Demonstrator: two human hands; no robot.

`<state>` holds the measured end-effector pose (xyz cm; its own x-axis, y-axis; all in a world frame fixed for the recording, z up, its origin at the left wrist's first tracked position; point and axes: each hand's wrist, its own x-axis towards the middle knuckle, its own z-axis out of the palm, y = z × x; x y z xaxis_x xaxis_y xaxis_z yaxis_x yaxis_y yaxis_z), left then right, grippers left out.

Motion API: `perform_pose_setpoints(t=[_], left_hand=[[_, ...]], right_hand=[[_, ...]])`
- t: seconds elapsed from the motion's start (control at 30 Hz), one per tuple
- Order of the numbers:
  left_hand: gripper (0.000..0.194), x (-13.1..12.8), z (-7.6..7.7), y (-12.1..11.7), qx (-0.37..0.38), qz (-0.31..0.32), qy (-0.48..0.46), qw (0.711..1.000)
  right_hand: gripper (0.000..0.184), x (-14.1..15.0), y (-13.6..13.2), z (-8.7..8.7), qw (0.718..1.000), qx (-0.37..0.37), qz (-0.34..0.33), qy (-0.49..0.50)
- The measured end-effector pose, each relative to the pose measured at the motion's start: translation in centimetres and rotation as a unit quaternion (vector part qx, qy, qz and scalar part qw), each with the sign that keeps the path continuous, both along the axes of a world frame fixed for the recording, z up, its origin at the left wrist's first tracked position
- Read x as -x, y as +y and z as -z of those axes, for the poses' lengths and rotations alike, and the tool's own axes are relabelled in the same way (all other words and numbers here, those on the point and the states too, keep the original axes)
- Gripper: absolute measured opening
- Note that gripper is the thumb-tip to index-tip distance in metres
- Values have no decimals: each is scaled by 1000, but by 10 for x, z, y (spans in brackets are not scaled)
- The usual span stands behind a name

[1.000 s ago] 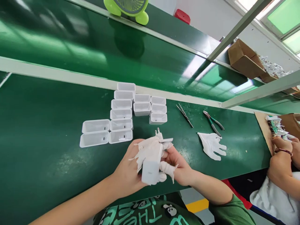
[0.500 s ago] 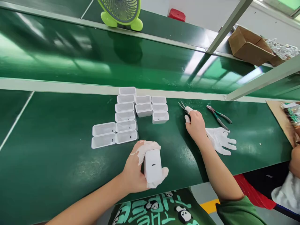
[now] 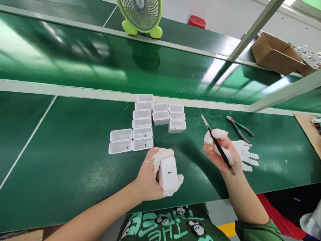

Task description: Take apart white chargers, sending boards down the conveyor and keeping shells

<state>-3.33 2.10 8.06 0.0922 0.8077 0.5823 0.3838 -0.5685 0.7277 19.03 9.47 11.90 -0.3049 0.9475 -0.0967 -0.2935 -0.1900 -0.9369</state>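
My left hand (image 3: pixel 150 174), with white finger cots on, is wrapped round a white charger body (image 3: pixel 167 174) near the front edge of the green bench. Its slotted face points up at me. My right hand (image 3: pixel 220 149), also in finger cots, is raised above the bench and pinches black tweezers (image 3: pixel 216 142), whose tip points up and left. A group of several empty white charger shells (image 3: pixel 147 122) stands in rows on the bench beyond my left hand.
A white glove (image 3: pixel 247 154) lies right of my right hand, with green-handled cutters (image 3: pixel 239 126) behind it. A green conveyor belt (image 3: pixel 100 63) runs across the back. A lime fan (image 3: pixel 141 16) and a cardboard box (image 3: pixel 276 53) sit further back.
My right hand left the charger, reached right to the tweezers on the bench, picked them up and brought them back toward the charger. My left hand turned the charger slot-side up.
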Motion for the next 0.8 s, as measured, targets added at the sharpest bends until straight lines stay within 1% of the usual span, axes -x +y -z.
perform_pose_setpoints(t=[0.13, 0.2, 0.23, 0.3, 0.43, 0.5, 0.57, 0.63, 0.7, 0.8], left_hand=[[50, 1, -2, 1, -17, 5, 36, 999], [49, 1, -3, 1, -23, 3, 58, 998], [49, 1, -3, 1, -25, 2, 66, 998], [48, 1, -2, 1, -26, 3, 69, 997], [48, 1, 0, 1, -17, 8, 57, 998], [49, 1, 1, 1, -9, 7, 51, 999], [51, 1, 2, 1, 0, 9, 44, 999], [51, 1, 2, 1, 8, 9, 41, 999], [49, 1, 2, 1, 10, 7, 44, 999], [51, 1, 2, 0, 10, 3, 50, 999]], right_hand=[[22, 11, -21, -2, 993, 8, -119, 21], [19, 14, -27, -1, 989, 7, -148, 7], [17, 15, -29, -1, 989, -2, -147, -1], [18, 15, -29, -1, 992, -31, -120, -15], [30, 14, -28, -3, 990, -112, -37, -73], [29, 14, -29, -3, 989, -123, 3, -86], [24, 14, -30, -1, 991, -107, 23, -71], [22, 13, -31, 2, 996, -79, 21, -43], [25, 13, -30, 4, 999, -45, 15, -25], [31, 15, -27, 5, 1000, -2, 19, -16]])
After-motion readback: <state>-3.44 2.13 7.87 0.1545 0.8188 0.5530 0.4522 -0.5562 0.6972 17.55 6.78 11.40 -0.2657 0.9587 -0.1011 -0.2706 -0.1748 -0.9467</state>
